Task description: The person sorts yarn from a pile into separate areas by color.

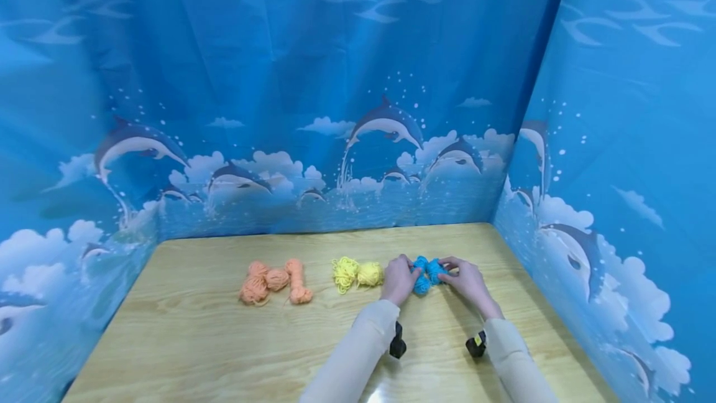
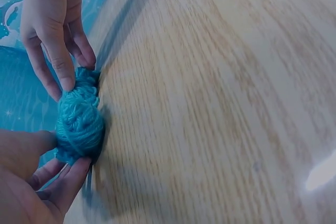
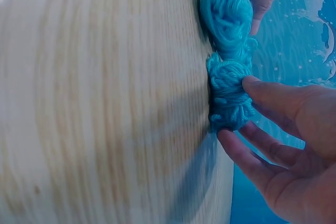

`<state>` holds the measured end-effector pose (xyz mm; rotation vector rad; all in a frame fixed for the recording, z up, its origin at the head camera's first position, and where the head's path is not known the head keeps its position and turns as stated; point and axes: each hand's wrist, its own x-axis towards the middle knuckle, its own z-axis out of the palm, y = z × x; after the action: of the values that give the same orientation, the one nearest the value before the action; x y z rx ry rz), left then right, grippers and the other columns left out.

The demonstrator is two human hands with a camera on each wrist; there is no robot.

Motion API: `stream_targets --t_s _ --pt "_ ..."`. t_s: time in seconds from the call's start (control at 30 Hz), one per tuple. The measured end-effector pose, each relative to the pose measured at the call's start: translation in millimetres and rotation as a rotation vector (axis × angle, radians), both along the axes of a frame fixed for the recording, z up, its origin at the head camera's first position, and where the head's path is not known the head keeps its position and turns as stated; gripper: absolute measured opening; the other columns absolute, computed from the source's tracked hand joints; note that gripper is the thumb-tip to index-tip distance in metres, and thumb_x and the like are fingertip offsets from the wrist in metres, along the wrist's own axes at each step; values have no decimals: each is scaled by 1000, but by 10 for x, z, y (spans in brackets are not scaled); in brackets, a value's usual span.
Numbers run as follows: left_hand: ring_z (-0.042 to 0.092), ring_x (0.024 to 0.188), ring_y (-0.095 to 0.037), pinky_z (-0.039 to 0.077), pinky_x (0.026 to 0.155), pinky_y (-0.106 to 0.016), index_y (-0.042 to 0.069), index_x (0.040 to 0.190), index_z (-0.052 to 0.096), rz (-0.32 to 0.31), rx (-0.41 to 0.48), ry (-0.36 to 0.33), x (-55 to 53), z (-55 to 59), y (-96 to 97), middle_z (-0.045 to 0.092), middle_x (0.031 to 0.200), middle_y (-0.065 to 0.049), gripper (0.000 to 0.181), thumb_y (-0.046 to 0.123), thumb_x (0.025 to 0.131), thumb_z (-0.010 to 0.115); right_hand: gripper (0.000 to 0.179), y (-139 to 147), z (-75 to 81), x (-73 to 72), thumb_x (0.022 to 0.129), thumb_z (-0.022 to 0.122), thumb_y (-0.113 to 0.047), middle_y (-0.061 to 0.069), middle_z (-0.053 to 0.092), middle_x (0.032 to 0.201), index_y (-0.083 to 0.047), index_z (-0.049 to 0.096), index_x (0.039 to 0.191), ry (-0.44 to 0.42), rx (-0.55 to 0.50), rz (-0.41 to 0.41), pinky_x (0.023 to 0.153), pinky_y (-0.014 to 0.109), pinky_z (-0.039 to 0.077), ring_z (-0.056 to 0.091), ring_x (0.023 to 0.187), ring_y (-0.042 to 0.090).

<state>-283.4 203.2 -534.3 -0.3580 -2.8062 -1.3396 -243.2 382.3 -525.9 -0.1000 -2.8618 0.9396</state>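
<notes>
Blue yarn (image 1: 422, 285), wound in small balls, lies close together on the table's right part between my two hands. My left hand (image 1: 399, 280) grips the left side of the blue yarn, thumb on one side and fingers on the other, as the left wrist view shows around the nearer blue yarn ball (image 2: 79, 127). From the right, my right hand (image 1: 468, 282) holds the neighbouring blue yarn ball (image 3: 231, 95) between thumb and fingertips. The blue balls press against each other. Part of the yarn is hidden behind the fingers.
Two yellow yarn balls (image 1: 369, 274) sit just left of my left hand, one with loose loops. Farther left lie several orange yarn balls (image 1: 276, 279) on the wooden table (image 1: 224, 347). A blue dolphin-print curtain (image 1: 313, 142) borders the table behind and at the sides.
</notes>
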Motion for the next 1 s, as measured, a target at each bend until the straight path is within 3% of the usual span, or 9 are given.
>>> stream_targets --t_s 0.27,0.37,0.47,0.63,0.7,1.0 --pt "66 79 -20 54 66 -30 7 102 71 -18 7 -6 11 46 -39 69 89 -4 16 22 97 71 33 -22 1 -37 93 74 -16 20 71 111 -4 70 124 0 -9 2 85 53 55 69 95 37" --pt "68 86 -22 56 70 -31 6 106 72 -42 18 57 -20 85 -86 70 96 -8 16 18 97 70 32 -25 26 -64 95 73 -17 22 69 117 -4 70 125 4 -21 -14 87 55 53 65 102 39" --pt "70 91 -23 57 74 -29 3 111 72 -88 85 114 -70 124 -170 72 104 -11 16 13 98 67 32 -35 65 -101 98 69 -19 21 68 122 -4 69 127 10 -30 -14 90 56 51 63 109 40" --pt "71 95 -20 57 76 -22 2 116 71 -154 221 143 -116 194 -361 73 110 -9 19 9 101 62 32 -133 134 -151 99 67 -19 20 68 122 -3 69 126 57 -49 10 92 54 52 63 109 39" --pt "71 96 -19 57 77 -20 3 116 71 -151 246 163 -112 217 -432 74 111 -8 19 9 101 62 31 -202 151 -157 98 68 -18 20 69 120 -2 70 124 83 -58 20 92 52 54 64 108 38" --pt "71 98 -17 57 80 -19 7 118 72 -151 227 252 -13 288 -759 74 114 -5 20 12 101 63 31 -511 183 -124 98 69 -18 16 69 121 -6 70 127 152 -99 69 91 49 56 67 105 33"
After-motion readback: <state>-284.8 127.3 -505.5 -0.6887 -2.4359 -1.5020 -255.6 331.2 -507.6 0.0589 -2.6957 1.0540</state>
